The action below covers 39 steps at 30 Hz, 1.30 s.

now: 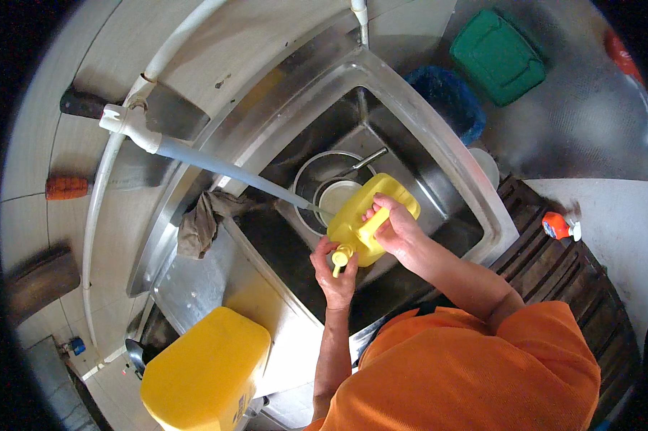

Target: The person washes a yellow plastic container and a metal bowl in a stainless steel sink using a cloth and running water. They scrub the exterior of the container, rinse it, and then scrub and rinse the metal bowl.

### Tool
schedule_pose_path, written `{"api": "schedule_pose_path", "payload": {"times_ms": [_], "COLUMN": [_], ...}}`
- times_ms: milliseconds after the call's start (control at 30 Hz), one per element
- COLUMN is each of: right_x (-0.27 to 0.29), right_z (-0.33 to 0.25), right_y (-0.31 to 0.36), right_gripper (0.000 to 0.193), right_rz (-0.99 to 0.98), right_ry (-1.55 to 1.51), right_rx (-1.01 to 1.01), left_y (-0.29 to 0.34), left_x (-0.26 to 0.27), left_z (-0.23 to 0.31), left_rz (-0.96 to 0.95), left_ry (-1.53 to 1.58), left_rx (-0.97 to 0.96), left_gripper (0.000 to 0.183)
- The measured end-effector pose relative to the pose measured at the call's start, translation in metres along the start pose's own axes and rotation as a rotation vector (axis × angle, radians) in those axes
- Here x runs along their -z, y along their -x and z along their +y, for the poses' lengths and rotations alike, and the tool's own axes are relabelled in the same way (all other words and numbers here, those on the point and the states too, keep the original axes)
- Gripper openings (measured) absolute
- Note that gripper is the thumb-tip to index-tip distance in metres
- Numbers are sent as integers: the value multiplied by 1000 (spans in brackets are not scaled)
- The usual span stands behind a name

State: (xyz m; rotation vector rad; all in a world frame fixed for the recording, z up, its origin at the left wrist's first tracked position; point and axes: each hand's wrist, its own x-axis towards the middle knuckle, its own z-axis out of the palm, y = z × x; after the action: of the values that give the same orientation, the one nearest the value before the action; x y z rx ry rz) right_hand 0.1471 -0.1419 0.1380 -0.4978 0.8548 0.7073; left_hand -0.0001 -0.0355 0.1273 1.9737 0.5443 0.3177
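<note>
The item under inspection is a yellow plastic jug [354, 210], held in both hands above the basin of a stainless-steel sink [428, 144] and not resting on the worktop. The right hand [400, 226] has its fingers curled closed around the jug's moulded handle [372, 224]. The left hand [335, 284] is at the mouth end, fingers and thumb closed in around the yellow cap [342, 253]; how firmly they press cannot be told. Handling, as judged: the body should be stiff but give slightly if squeezed, and is unlikely to break if knocked. Weight is uncertain, as the walls hide the contents; it would be light if empty and noticeably heavy if full. The smooth skin would turn slippery when wet, a fair risk beside the blue-grey hose [223, 169] whose end lies close to the body. The handle is the soundest hold, with a second hand steadying the neck; the cap alone should not bear the load. Appearance: bright, even yellow, rounded shoulders, handle formed in one with the body, and a narrow yellow piece projecting from the cap. The jug lies tilted over, cap toward the wearer, partly covering a round metal bowl [304, 167] below. No dent or crack is visible on the exposed faces.
</note>
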Motion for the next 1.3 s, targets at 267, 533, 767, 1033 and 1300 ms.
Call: {"api": "schedule_pose_path", "payload": {"times_ms": [267,533,767,1033,1300], "right_x": [0,1,-1,13,6], "right_z": [0,-2,-2,-7,-13], "right_y": [4,2,3,-6,-12], "right_gripper": [9,9,9,14,14], "right_rz": [-60,-75,-27,-113,-153], "right_ry": [-5,18,10,208,186], "right_rx": [4,-2,11,-4,-9], "left_y": [1,-1,19,-5,7], "left_x": [-5,-1,-22,0,-4], "left_z": [11,-4,7,4,10], "left_rz": [116,126,309,111,142], "left_ry": [117,515,13,-348,-161], "left_rx": [18,148,57,-216,159], "left_gripper": [79,75,56,46,64]}}
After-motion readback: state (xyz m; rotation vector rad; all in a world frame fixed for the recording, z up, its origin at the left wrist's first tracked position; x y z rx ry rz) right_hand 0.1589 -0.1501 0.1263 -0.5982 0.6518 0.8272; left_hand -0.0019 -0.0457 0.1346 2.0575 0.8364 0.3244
